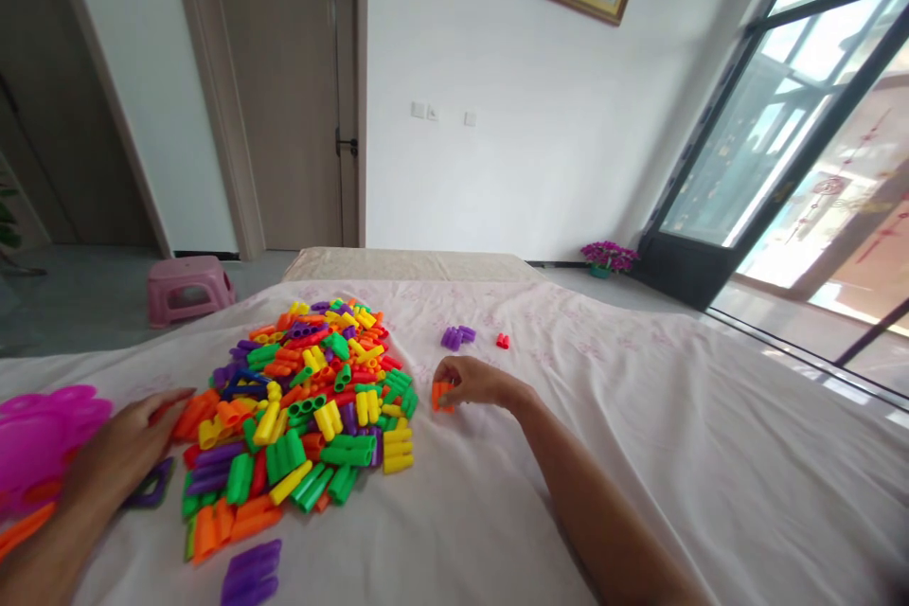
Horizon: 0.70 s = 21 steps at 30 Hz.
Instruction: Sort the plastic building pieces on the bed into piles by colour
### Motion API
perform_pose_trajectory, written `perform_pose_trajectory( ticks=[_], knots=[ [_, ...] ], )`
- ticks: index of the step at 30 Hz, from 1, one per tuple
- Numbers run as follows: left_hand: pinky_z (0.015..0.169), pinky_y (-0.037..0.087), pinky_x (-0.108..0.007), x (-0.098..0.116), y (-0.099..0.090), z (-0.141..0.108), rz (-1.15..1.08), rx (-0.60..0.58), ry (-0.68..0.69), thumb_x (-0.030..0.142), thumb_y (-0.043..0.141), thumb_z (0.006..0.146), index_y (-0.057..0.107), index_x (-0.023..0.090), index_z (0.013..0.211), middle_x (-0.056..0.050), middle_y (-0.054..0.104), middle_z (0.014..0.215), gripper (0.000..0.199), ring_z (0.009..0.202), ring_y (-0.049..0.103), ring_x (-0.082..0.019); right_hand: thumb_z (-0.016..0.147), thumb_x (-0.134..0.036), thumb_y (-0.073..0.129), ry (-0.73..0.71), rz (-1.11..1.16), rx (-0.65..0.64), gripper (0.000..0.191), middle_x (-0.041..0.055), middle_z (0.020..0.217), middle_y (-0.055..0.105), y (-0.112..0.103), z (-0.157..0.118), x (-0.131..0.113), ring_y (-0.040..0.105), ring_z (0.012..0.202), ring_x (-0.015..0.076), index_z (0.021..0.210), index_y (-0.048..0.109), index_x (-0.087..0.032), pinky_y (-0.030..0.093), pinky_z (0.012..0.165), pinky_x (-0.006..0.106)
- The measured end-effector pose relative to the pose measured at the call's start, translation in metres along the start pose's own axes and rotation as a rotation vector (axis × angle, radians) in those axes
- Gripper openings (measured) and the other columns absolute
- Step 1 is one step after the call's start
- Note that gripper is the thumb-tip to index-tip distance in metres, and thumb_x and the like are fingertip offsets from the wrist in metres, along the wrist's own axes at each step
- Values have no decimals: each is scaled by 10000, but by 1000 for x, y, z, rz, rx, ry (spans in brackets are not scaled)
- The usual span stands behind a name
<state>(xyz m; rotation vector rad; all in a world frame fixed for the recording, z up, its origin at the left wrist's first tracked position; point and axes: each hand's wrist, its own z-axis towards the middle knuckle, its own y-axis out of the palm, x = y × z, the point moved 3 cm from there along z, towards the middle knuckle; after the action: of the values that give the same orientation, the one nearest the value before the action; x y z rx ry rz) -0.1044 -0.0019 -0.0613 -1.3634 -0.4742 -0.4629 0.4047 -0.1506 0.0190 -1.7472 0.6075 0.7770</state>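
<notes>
My right hand (472,381) hovers low over the cloth, right of the heap, its fingers pinching an orange tube-shaped building block (441,396). On the left, my left hand (128,445) reaches to the edge of a colourful pile of plastic tube blocks (305,398). Its fingers are stretched out and lie against an orange block (193,417); no firm hold shows. Beyond my right hand lie a few purple blocks (458,337) and a small red block (503,341). Another purple block (251,573) lies in front of the pile.
A wrinkled pale cloth (639,454) covers the table. At the left edge stands a bright pink plastic container (43,436), partly behind my left arm. A pink stool (188,291) is on the floor beyond, and a purple-flowered pot plant (609,256) stands by the wall.
</notes>
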Motion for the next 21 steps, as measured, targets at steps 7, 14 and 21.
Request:
perform_pose_trajectory(
  ticks=[7,14,21],
  knots=[
    [1102,439,-434,-4,1,2,19,-63,-59,572,359,928,711,200,1268,-112,673,1406,615,1257,630,-325,703,-218,726,69,103,27,296,15,867,715,-29,-1,44,605,719,119,994,730,-168,431,577,197],
    [1049,481,-423,-4,3,1,12,-92,-86,598,375,932,666,226,1340,-87,695,1377,624,1220,657,-320,796,-332,699,53,242,188,324,27,789,710,-36,6,63,602,660,122,1055,769,-151,435,576,222],
    [1140,396,-418,-11,6,7,4,-88,-68,599,313,947,680,195,1317,-119,627,1461,659,1301,595,-317,935,-259,527,385,-225,1011,417,127,1250,700,-73,-6,95,658,1090,234,1315,673,-169,484,936,339]
  ],
)
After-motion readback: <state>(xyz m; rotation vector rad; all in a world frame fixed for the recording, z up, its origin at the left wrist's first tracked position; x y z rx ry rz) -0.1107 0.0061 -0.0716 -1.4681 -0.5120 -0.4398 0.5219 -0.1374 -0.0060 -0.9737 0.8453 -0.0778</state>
